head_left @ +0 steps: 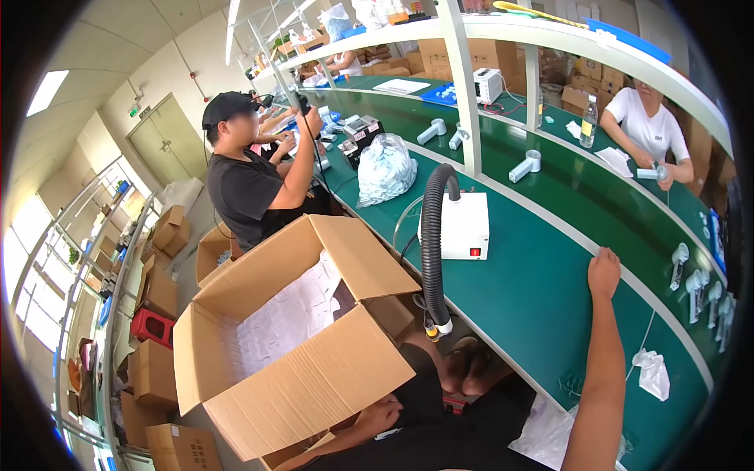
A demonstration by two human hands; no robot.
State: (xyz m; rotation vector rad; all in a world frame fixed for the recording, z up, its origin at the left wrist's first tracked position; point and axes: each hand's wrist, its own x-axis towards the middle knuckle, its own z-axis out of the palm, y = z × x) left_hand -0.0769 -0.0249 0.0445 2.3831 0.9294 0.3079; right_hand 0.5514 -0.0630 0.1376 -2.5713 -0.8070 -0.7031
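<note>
My right arm reaches forward over the green table, and my right hand (604, 272) rests closed at the pale rail beside the conveyor, with nothing seen in it. Low in the view, my left hand (382, 414) lies against my dark clothing with its fingers curled; I see nothing in it. The flap of a large open cardboard box (314, 381) hangs just above that hand and covers part of the forearm. White sheets of paper (294, 310) lie inside the box. To the right of my right forearm is a crumpled white plastic bag (652, 374).
A white machine (463, 228) with a black flexible hose (432, 251) stands on the table beyond the box. Light-grey handheld parts (525, 166) ride the green conveyor (565, 200). A co-worker in black (247, 173) sits at the left, another in white (648, 129) across the belt.
</note>
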